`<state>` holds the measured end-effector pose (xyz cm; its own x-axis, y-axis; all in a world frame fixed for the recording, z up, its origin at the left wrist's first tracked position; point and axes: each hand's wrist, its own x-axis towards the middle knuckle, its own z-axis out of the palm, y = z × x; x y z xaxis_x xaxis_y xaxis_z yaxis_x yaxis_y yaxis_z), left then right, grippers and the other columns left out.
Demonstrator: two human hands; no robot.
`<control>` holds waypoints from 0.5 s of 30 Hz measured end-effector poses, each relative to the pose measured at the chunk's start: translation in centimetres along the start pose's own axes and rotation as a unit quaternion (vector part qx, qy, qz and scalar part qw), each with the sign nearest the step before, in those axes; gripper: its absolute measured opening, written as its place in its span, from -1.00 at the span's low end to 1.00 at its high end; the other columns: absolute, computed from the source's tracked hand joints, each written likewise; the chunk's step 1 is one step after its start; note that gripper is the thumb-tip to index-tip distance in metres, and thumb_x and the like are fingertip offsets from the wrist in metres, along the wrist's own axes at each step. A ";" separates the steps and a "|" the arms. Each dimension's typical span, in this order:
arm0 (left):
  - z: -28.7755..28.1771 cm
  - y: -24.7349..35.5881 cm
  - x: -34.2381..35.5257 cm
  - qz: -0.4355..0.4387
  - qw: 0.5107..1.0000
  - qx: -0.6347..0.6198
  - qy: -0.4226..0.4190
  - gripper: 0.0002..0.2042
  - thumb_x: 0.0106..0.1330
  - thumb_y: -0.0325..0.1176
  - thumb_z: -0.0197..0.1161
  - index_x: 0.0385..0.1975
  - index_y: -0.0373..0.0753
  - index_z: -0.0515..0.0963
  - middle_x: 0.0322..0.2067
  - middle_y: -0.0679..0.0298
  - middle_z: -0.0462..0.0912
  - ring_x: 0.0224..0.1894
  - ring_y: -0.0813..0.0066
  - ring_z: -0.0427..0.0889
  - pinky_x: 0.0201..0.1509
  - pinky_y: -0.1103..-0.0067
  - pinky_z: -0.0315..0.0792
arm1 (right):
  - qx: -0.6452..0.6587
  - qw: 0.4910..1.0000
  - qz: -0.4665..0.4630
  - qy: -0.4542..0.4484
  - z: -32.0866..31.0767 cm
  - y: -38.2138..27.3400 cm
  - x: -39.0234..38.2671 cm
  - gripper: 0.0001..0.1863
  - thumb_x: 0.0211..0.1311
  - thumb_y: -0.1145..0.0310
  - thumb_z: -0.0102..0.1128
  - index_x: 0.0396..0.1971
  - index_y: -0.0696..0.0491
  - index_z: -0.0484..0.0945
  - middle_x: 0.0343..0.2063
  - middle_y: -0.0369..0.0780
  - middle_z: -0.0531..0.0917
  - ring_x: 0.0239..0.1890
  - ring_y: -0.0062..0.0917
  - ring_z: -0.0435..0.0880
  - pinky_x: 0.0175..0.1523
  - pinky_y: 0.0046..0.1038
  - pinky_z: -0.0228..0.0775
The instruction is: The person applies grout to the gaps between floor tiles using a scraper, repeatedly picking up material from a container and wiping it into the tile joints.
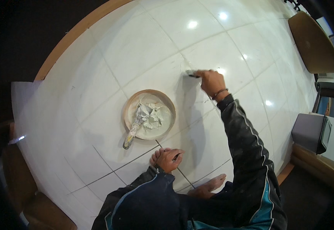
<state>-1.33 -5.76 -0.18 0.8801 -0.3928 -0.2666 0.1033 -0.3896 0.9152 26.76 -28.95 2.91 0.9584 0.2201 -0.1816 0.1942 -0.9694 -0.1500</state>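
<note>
2 bare hands in view, both over a white tiled floor (98,76).

Right hand (213,82): arm stretched well forward, fingers closed together, pinching a small flat tool (192,73). Tool sticks out to the left of the fingertips; its blade end looks pale, with a dark edge underneath. It's at the floor near a tile joint; can't tell if the edge is actually pressing. Dark band (219,93) on that wrist.

Left hand (169,160): low, close to the body, fingers bent inward, with a small dark gap by the thumb. Can't tell if anything is gripped there. Toes of the left foot (156,155) show just beside it; can't confirm contact. Right foot (213,184) is bare, flat on the tiles, farther right.

Round shallow bowl (126,115), tan rim, sits on the floor between the 2 hands in depth, left of both the flat tool and the left hand, touching neither. White paste (155,119) inside, heaped in lumps. 1 more tool, a paste-smeared trowel (131,137), leans in the bowl: head in the paste, handle over the near-left rim.

Joints near the feet look dark; those farther out look paler. Brown chair (314,42) at upper right, grey box (307,127) below it.
</note>
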 end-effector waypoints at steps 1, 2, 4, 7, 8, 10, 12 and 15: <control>-0.2 0.5 0.3 0.001 1.000 -0.007 0.001 -0.83 0.26 -0.33 0.21 -0.23 -0.16 0.67 -0.30 0.24 0.73 -0.22 0.28 0.67 -0.05 0.45 0.47 | -0.005 1.000 -0.021 0.016 -0.2 1.1 1.0 -0.58 -0.09 0.57 0.11 -0.23 -0.21 0.71 -0.39 -0.19 0.70 -0.31 -0.23 0.68 -0.22 -0.25 0.54; -0.5 0.8 0.4 0.000 1.000 -0.006 0.003 -0.83 0.26 -0.33 0.21 -0.23 -0.16 0.67 -0.30 0.24 0.73 -0.22 0.28 0.67 -0.05 0.45 0.47 | -0.008 0.999 -0.043 0.033 -0.4 1.9 2.4 -0.55 -0.08 0.57 0.11 -0.20 -0.23 0.71 -0.37 -0.21 0.71 -0.28 -0.25 0.68 -0.19 -0.26 0.55; -1.0 1.2 0.6 -0.046 0.998 0.005 -0.045 -0.82 0.22 -0.28 0.25 -0.20 -0.09 0.66 -0.26 0.29 0.73 -0.15 0.27 0.64 0.01 0.42 0.43 | -0.023 0.998 -0.044 0.030 -0.7 2.3 5.3 -0.54 -0.05 0.58 0.12 -0.18 -0.25 0.72 -0.32 -0.22 0.71 -0.23 -0.27 0.68 -0.10 -0.27 0.57; -0.4 -0.3 0.1 -0.041 0.998 -0.018 -0.048 -0.81 0.24 -0.25 0.25 -0.20 -0.08 0.66 -0.27 0.31 0.73 -0.16 0.27 0.64 0.03 0.41 0.42 | -0.004 0.998 -0.057 0.015 0.3 1.8 8.7 -0.54 -0.07 0.58 0.15 -0.17 -0.23 0.71 -0.31 -0.22 0.73 -0.20 -0.27 0.69 -0.08 -0.29 0.57; -0.2 -0.5 0.0 -0.045 0.998 -0.017 -0.047 -0.81 0.24 -0.25 0.25 -0.20 -0.08 0.66 -0.27 0.31 0.73 -0.16 0.27 0.64 0.03 0.41 0.42 | -0.015 0.998 -0.061 0.000 0.5 1.2 9.2 -0.56 -0.08 0.59 0.11 -0.20 -0.18 0.72 -0.32 -0.22 0.73 -0.23 -0.25 0.69 -0.10 -0.27 0.55; 0.1 -0.9 -0.3 -0.014 0.999 -0.040 -0.007 -0.81 0.24 -0.24 0.24 -0.20 -0.07 0.66 -0.27 0.32 0.73 -0.20 0.27 0.63 0.01 0.40 0.41 | -0.022 0.998 -0.064 -0.015 0.4 0.7 9.5 -0.58 -0.09 0.59 0.08 -0.23 -0.13 0.72 -0.34 -0.22 0.74 -0.26 -0.23 0.69 -0.11 -0.26 0.54; -0.2 -0.4 -0.1 -0.024 0.999 -0.009 -0.023 -0.81 0.24 -0.24 0.24 -0.20 -0.06 0.66 -0.27 0.32 0.73 -0.21 0.27 0.63 -0.01 0.39 0.42 | -0.008 0.996 -0.071 -0.055 0.5 1.0 9.1 -0.59 -0.11 0.60 0.15 -0.25 -0.16 0.72 -0.35 -0.19 0.74 -0.22 -0.25 0.71 -0.11 -0.28 0.57; -0.7 0.7 0.2 -0.022 0.999 0.007 -0.022 -0.83 0.23 -0.28 0.26 -0.22 -0.09 0.67 -0.30 0.28 0.73 -0.25 0.28 0.64 -0.03 0.41 0.42 | 0.005 0.993 -0.099 -0.062 0.9 1.6 6.3 -0.60 -0.13 0.61 0.14 -0.28 -0.14 0.72 -0.36 -0.18 0.73 -0.24 -0.23 0.70 -0.12 -0.28 0.56</control>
<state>-0.77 -5.54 0.57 0.8539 -0.4104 -0.3202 0.1358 -0.4184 0.8981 32.94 -29.06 0.65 0.8684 0.4191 -0.2648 0.3740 -0.9045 -0.2049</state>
